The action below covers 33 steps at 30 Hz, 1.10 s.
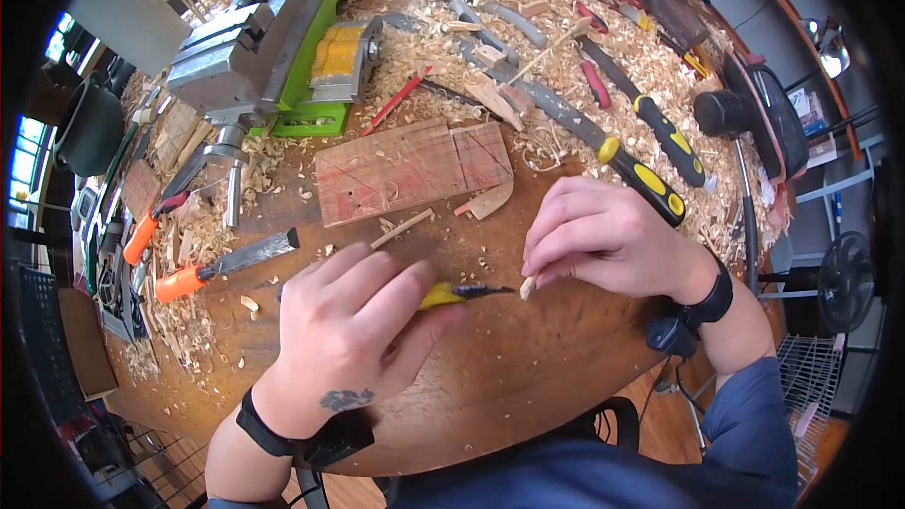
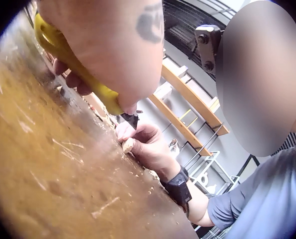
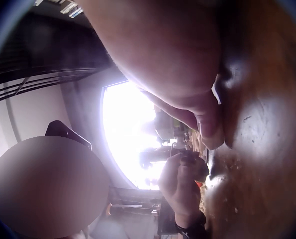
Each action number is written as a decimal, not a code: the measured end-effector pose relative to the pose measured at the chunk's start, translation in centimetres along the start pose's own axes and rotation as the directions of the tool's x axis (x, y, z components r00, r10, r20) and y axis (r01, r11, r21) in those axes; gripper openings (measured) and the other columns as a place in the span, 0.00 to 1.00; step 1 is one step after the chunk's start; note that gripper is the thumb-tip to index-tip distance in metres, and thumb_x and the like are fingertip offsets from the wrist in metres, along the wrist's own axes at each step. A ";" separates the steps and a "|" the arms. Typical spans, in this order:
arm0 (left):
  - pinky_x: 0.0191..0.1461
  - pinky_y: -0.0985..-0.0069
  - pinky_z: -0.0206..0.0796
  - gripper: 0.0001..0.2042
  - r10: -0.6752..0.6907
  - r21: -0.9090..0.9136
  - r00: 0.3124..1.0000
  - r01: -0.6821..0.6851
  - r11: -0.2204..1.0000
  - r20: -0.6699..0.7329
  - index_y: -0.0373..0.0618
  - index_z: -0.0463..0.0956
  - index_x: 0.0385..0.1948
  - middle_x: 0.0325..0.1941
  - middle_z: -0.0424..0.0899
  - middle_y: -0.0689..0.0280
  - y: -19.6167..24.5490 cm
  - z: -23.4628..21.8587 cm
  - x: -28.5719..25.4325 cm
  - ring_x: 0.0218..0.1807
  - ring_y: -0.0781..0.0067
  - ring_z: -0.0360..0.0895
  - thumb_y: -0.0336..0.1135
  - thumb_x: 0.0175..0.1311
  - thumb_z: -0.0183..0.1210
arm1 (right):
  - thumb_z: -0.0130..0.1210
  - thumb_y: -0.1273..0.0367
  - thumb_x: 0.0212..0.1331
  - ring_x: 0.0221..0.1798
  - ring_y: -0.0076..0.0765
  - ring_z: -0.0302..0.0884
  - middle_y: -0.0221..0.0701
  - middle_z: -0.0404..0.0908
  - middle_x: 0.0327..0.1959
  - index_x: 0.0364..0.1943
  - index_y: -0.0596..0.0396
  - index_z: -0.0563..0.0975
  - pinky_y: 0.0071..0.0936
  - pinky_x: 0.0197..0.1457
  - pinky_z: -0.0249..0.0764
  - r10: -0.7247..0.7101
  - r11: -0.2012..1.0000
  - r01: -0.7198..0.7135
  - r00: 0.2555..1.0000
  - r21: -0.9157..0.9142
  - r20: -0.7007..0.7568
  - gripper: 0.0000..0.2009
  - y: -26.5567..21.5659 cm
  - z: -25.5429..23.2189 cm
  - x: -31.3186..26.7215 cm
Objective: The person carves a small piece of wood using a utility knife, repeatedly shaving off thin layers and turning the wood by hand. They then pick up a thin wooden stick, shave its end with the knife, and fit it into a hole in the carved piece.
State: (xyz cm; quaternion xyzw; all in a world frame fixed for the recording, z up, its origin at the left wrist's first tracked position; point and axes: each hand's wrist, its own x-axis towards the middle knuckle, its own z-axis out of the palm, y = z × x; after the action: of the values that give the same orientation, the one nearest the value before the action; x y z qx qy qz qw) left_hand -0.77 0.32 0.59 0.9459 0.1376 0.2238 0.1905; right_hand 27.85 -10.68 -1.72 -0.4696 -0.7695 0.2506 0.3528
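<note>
The left hand [image 1: 353, 320] grips a yellow-handled knife [image 1: 441, 296], its dark blade pointing right. Close to the blade tip, the right hand [image 1: 603, 240] pinches a small pale wood piece [image 1: 527, 288] between thumb and fingers, low over the table. In the left wrist view the yellow handle [image 2: 78, 64] lies in the left hand [image 2: 108, 45], and the wood piece [image 2: 128, 145] shows at the fingertips of the right hand [image 2: 150, 149]. The right wrist view is dim; the right hand [image 3: 168, 59] hides the wood piece there.
A red-marked board [image 1: 405, 174] lies beyond the hands on the wooden table [image 1: 490, 368]. An orange-handled chisel [image 1: 250, 254] is at left, a vise [image 1: 226, 57] behind it. Yellow-black handled tools [image 1: 646, 184], a mallet [image 1: 724, 113] and wood shavings [image 1: 415, 38] lie at the back and right.
</note>
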 end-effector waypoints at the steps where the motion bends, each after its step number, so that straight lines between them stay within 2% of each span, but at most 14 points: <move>1: 0.34 0.64 0.72 0.17 0.002 0.001 1.000 -0.002 1.000 0.008 0.38 0.86 0.42 0.28 0.82 0.61 -0.2 0.4 0.2 0.28 0.57 0.79 0.34 0.52 0.79 | 0.75 0.71 0.58 0.46 0.38 0.85 0.26 0.89 0.41 0.38 0.50 0.89 0.36 0.50 0.81 -0.008 1.000 0.007 1.000 0.024 0.012 0.06 0.2 0.0 0.0; 3: 0.30 0.66 0.67 0.22 0.091 0.039 0.994 -0.088 0.995 -0.060 0.38 0.88 0.48 0.27 0.81 0.62 -0.6 1.0 0.6 0.26 0.61 0.77 0.35 0.51 0.80 | 0.75 0.72 0.57 0.45 0.38 0.85 0.27 0.90 0.39 0.38 0.50 0.90 0.35 0.50 0.82 -0.030 0.998 0.029 0.999 0.052 0.022 0.07 0.4 -0.1 0.0; 6: 0.30 0.67 0.68 0.25 0.149 0.038 0.988 -0.147 0.988 -0.039 0.38 0.89 0.53 0.27 0.81 0.63 -0.8 1.2 1.0 0.26 0.62 0.77 0.35 0.50 0.80 | 0.75 0.73 0.57 0.45 0.39 0.86 0.27 0.90 0.40 0.38 0.50 0.90 0.35 0.49 0.82 -0.061 0.996 0.060 0.998 0.061 0.019 0.07 0.6 -0.2 0.0; 12: 0.30 0.69 0.68 0.24 0.242 0.023 0.969 -0.241 0.970 -0.046 0.38 0.90 0.51 0.29 0.84 0.63 -1.3 1.6 1.0 0.26 0.64 0.78 0.35 0.50 0.79 | 0.73 0.77 0.56 0.46 0.38 0.86 0.29 0.91 0.38 0.38 0.52 0.90 0.34 0.50 0.82 -0.059 0.994 0.058 0.998 0.091 0.007 0.07 1.0 0.0 -0.2; 23: 0.31 0.68 0.70 0.22 0.254 0.074 0.967 -0.252 0.965 -0.014 0.39 0.90 0.50 0.30 0.84 0.62 -1.3 1.8 1.3 0.27 0.63 0.79 0.34 0.52 0.78 | 0.74 0.75 0.56 0.46 0.37 0.88 0.30 0.92 0.38 0.36 0.53 0.91 0.33 0.51 0.82 -0.042 0.993 0.044 0.999 0.109 -0.024 0.05 1.1 0.2 -0.3; 28: 0.31 0.67 0.70 0.20 0.338 0.075 0.941 -0.339 0.938 0.024 0.39 0.90 0.49 0.30 0.83 0.63 -1.9 1.6 2.1 0.28 0.63 0.80 0.35 0.53 0.78 | 0.74 0.75 0.56 0.46 0.37 0.88 0.30 0.92 0.38 0.36 0.53 0.91 0.33 0.51 0.83 -0.027 0.991 0.030 0.999 0.129 -0.026 0.05 1.2 0.3 -0.4; 30: 0.31 0.67 0.70 0.20 0.339 0.070 0.940 -0.340 0.938 0.033 0.39 0.90 0.49 0.29 0.83 0.63 -2.1 1.6 2.2 0.28 0.62 0.79 0.36 0.53 0.78 | 0.71 0.83 0.52 0.44 0.37 0.86 0.28 0.92 0.38 0.36 0.52 0.91 0.33 0.49 0.82 -0.059 0.989 0.063 0.998 0.136 -0.036 0.11 1.4 0.3 -0.5; 33: 0.31 0.67 0.69 0.20 0.366 0.061 0.930 -0.367 0.928 0.028 0.39 0.90 0.48 0.28 0.81 0.64 -2.2 1.8 2.6 0.28 0.62 0.77 0.37 0.53 0.78 | 0.71 0.83 0.52 0.44 0.37 0.86 0.27 0.92 0.37 0.35 0.52 0.91 0.33 0.49 0.82 -0.051 0.989 0.057 0.997 0.136 -0.049 0.11 1.4 0.5 -0.5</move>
State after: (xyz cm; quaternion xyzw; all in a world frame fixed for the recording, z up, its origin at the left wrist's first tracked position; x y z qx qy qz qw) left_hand 1.90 2.68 -0.85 0.9624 -0.0358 0.2433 0.1155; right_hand 28.41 -10.58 -3.22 -0.4288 -0.7545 0.2826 0.4086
